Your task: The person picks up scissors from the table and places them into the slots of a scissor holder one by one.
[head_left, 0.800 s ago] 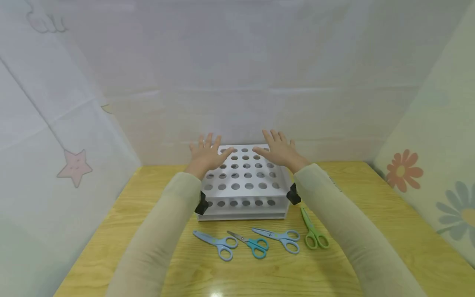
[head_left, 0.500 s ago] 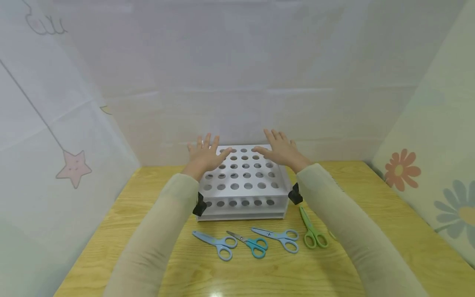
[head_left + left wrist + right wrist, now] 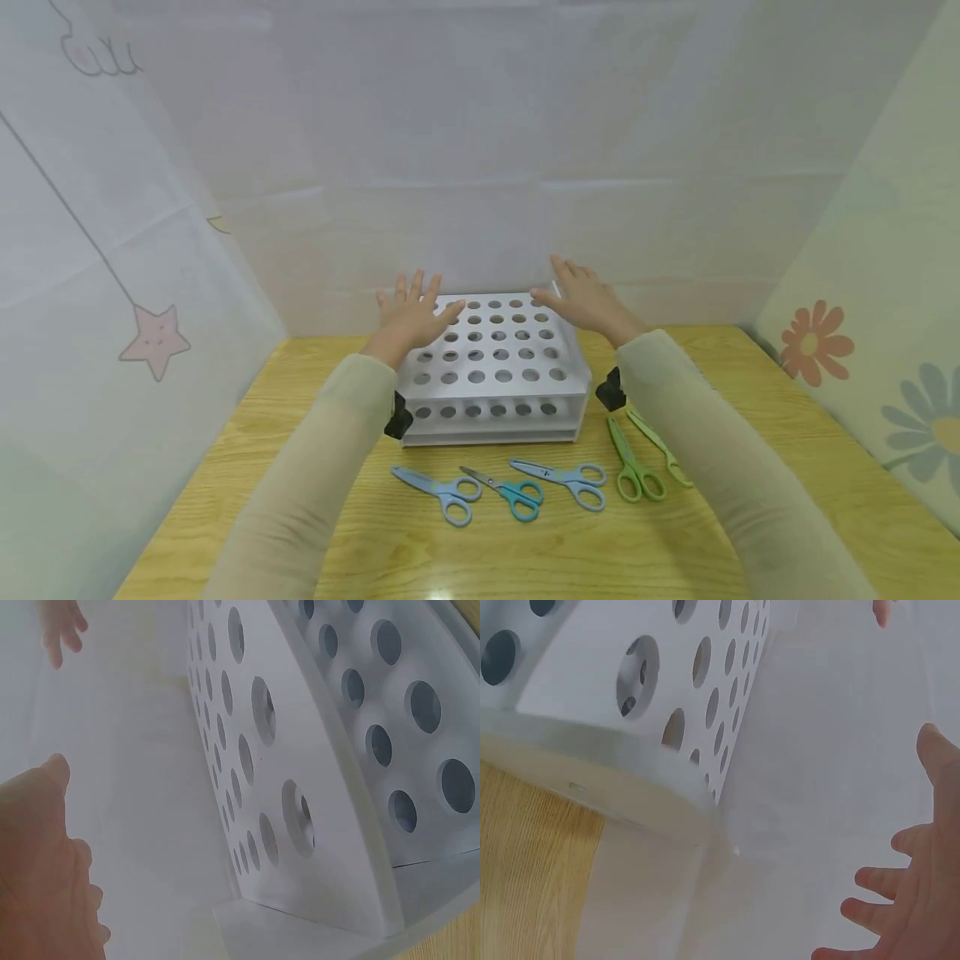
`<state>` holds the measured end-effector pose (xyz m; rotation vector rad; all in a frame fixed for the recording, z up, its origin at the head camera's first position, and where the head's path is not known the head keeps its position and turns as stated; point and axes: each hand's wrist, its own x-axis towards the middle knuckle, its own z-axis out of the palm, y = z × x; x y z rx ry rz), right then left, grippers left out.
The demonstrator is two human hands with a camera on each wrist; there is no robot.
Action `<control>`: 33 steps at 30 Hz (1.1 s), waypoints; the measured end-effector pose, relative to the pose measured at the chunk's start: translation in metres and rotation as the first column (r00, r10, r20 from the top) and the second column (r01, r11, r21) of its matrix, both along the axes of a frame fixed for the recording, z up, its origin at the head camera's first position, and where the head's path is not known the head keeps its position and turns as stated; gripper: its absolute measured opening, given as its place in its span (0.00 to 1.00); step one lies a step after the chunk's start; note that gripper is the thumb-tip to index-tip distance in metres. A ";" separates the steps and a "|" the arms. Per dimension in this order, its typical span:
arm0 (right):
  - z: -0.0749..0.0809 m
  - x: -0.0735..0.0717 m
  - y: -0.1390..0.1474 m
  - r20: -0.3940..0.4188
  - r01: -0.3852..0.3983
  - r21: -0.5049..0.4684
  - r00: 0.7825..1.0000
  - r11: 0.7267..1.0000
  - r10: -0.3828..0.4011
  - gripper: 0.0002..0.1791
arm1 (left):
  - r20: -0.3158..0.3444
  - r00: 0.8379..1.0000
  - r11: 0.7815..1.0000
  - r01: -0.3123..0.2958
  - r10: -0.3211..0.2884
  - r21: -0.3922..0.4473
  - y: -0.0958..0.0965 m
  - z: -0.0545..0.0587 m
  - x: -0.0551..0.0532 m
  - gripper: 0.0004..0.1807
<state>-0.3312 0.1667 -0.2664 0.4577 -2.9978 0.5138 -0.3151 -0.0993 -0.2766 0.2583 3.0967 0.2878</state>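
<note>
A white rack [image 3: 489, 390] with rows of round holes stands on the table. My left hand [image 3: 412, 322] is held over the rack's left side, fingers spread and nothing in them. Over the right side my right hand [image 3: 588, 303] also has its fingers extended, with nothing held. In the left wrist view the left hand [image 3: 34, 870] is apart from the holed panel [image 3: 330, 817]. The right wrist view has the right hand [image 3: 922, 900] apart from the rack's side wall [image 3: 615, 780].
Before the rack lie blue scissors [image 3: 426, 483], teal scissors [image 3: 510, 488], more blue scissors [image 3: 557, 476] and green scissors [image 3: 627, 461]. Yellow-green scissors [image 3: 651, 433] are partly covered by the right sleeve [image 3: 712, 450]. Pale cloth [image 3: 480, 167] borders the wooden table [image 3: 247, 467] at the back and sides.
My right hand has shifted to the right and up slightly, uncovering more of the rack's right side and the yellow-green scissors. The left hand has moved slightly left.
</note>
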 end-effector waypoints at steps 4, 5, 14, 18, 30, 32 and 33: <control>0.000 -0.001 0.007 -0.011 0.009 -0.027 1.000 1.000 -0.009 0.45 | 0.002 1.000 1.000 -0.004 0.004 0.007 -0.002 0.002 0.002 0.42; 0.000 -0.001 0.009 -0.010 0.011 -0.037 1.000 0.999 -0.011 0.45 | 0.003 1.000 1.000 -0.003 0.003 0.002 -0.003 0.002 0.002 0.42; -0.004 0.001 0.026 0.018 0.043 -0.102 0.999 0.994 -0.041 0.48 | 0.009 1.000 1.000 0.011 -0.012 0.029 -0.008 -0.001 0.002 0.41; -0.004 0.000 0.033 0.012 0.043 -0.122 0.999 0.992 -0.042 0.48 | 0.006 1.000 0.998 0.010 -0.011 0.062 -0.012 -0.003 0.002 0.42; -0.007 0.002 0.049 0.001 0.027 -0.155 1.000 0.988 -0.027 0.46 | 0.005 1.000 0.999 -0.007 0.006 0.044 -0.023 -0.011 0.004 0.42; -0.007 0.004 0.052 0.008 0.031 -0.160 1.000 0.987 -0.030 0.47 | 0.000 1.000 0.999 -0.007 0.007 0.051 -0.025 -0.013 0.003 0.42; -0.007 0.005 0.054 0.012 0.035 -0.161 0.999 0.986 -0.033 0.47 | -0.001 1.000 0.999 -0.007 0.008 0.053 -0.026 -0.014 0.003 0.42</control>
